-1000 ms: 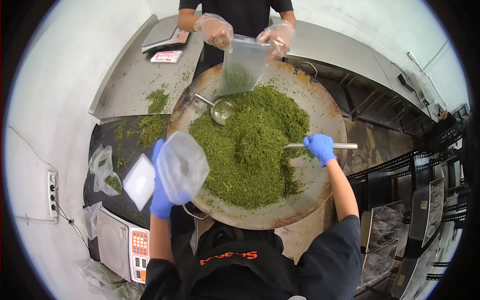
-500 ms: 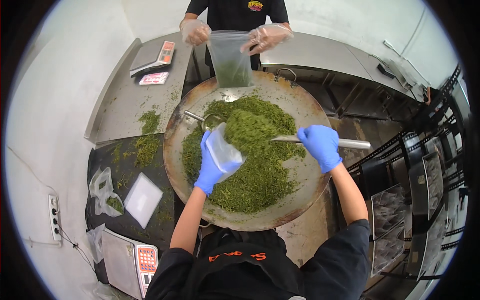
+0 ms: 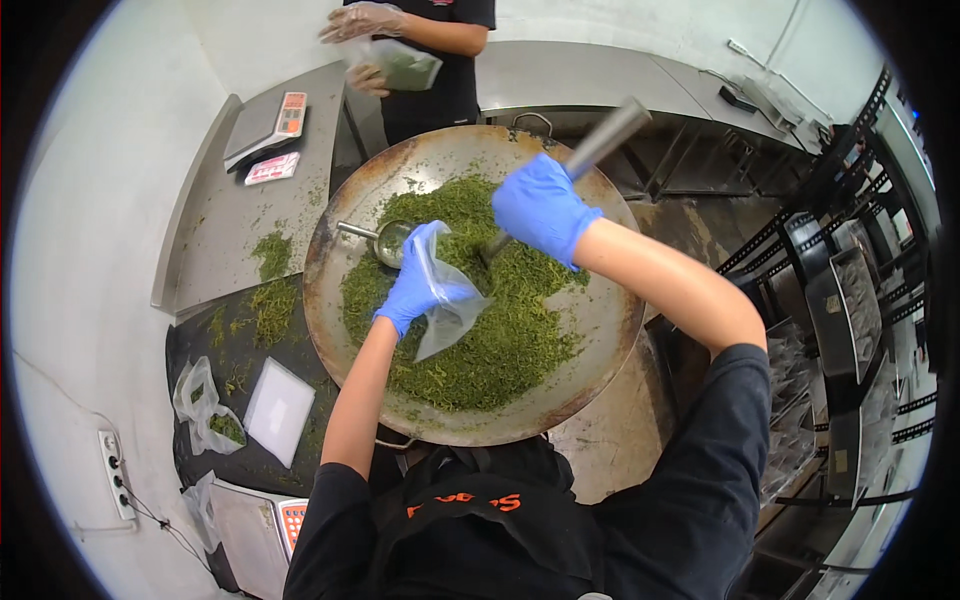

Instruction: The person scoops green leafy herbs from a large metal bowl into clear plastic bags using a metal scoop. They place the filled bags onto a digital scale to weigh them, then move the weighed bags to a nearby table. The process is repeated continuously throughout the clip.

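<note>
Over a wide metal wok [image 3: 614,330] heaped with green shredded leaf-like food [image 3: 490,365], my left hand [image 3: 410,288], in a blue glove, grips a clear plastic bag [image 3: 449,322]. My right hand [image 3: 543,212], gloved in blue too, is wrapped round the metal handle of a ladle [image 3: 612,137]. That handle slants steeply up to the right, and its lower end points down beside the bag into the green food, where the scooping end is hidden. A second ladle [image 3: 358,231] rests in the wok just left of my left hand.
Across the wok, a person's hands [image 3: 365,22] in clear gloves hold a bag of green food [image 3: 405,66]. A scale [image 3: 262,130] stands on the left steel table, another scale [image 3: 250,540] lower left. Flat bags [image 3: 280,410] lie on the black surface. Shelving [image 3: 830,300] is at right.
My right hand has moved up and left, tipping the loaded ladle steeply toward the bag. The person opposite has lifted their bag away from the wok, to the left.
</note>
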Motion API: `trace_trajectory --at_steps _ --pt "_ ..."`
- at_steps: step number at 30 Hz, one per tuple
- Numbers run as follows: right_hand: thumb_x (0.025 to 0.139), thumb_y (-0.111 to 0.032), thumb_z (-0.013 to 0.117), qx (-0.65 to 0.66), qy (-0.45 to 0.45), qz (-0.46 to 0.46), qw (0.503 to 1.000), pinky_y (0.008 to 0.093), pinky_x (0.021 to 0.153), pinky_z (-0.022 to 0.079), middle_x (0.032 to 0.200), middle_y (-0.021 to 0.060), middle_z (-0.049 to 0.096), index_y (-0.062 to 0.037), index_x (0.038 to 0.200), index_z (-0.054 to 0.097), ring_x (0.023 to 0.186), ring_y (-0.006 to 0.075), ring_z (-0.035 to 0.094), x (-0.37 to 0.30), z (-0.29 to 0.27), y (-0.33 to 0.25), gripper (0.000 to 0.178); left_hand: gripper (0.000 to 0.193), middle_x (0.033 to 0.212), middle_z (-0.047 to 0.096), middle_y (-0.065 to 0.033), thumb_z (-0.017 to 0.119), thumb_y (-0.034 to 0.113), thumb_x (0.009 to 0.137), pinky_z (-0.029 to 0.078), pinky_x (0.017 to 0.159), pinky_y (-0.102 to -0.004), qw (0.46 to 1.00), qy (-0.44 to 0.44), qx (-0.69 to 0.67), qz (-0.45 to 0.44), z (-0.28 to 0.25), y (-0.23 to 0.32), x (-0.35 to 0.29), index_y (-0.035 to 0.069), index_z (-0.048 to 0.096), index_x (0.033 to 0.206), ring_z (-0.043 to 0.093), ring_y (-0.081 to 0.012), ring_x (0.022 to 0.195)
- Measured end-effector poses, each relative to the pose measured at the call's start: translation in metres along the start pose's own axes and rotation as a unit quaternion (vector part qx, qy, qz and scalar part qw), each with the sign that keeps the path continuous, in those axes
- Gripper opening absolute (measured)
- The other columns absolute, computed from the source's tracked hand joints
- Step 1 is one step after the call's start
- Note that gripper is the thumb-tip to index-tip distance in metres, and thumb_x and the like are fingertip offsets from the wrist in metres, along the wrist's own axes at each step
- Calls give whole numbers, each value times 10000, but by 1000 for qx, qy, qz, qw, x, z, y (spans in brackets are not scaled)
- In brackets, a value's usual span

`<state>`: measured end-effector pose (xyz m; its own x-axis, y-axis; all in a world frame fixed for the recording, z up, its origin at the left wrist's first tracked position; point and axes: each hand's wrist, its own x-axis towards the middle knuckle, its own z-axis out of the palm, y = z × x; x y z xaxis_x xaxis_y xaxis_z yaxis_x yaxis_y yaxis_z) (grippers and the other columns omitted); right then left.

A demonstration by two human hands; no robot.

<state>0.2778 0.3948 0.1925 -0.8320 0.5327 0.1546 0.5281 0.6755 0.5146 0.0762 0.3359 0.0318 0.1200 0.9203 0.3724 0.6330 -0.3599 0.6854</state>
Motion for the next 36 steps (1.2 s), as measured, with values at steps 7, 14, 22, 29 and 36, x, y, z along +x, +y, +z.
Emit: trace_trajectory --at_steps 7,14,22,29,36 --pt "656 -158 617 -82 114 25 990 307 541 408 503 46 562 -151 546 624 514 217 597 -19 -101 55 111 1118 1346 335 -138 875 297 481 260 1079 -361 965 100 -236 51 13 -24 3 10 237 1354 329 -256 1271" --pt "665 -234 594 -60 -36 159 985 345 481 399 541 57 592 -163 554 642 529 195 608 -105 24 75 140 1069 1309 390 -95 871 264 494 354 1024 -338 929 171 -326 37 -20 -37 2 38 262 1343 400 -217 1207" --pt "741 -311 531 229 -206 282 909 381 528 467 648 95 648 -152 658 689 589 260 644 -124 269 -164 239 1058 1422 273 -71 814 334 547 204 1109 -393 938 183 -294 -32 -82 19 -36 71 228 1388 289 -222 1306" --pt "761 -350 504 240 -203 245 917 398 541 487 617 107 630 -134 617 674 564 258 626 -117 207 -61 310 1059 1374 335 -89 826 337 498 256 1081 -375 938 219 -266 -37 -101 -5 -70 41 281 1356 342 -220 1265" --pt "786 -379 458 195 -195 263 925 419 601 492 642 138 622 -119 646 673 606 314 616 -115 131 40 365 1104 1425 267 -81 838 391 527 227 1102 -384 933 176 -313 -16 -88 -2 -61 58 231 1387 289 -224 1307"
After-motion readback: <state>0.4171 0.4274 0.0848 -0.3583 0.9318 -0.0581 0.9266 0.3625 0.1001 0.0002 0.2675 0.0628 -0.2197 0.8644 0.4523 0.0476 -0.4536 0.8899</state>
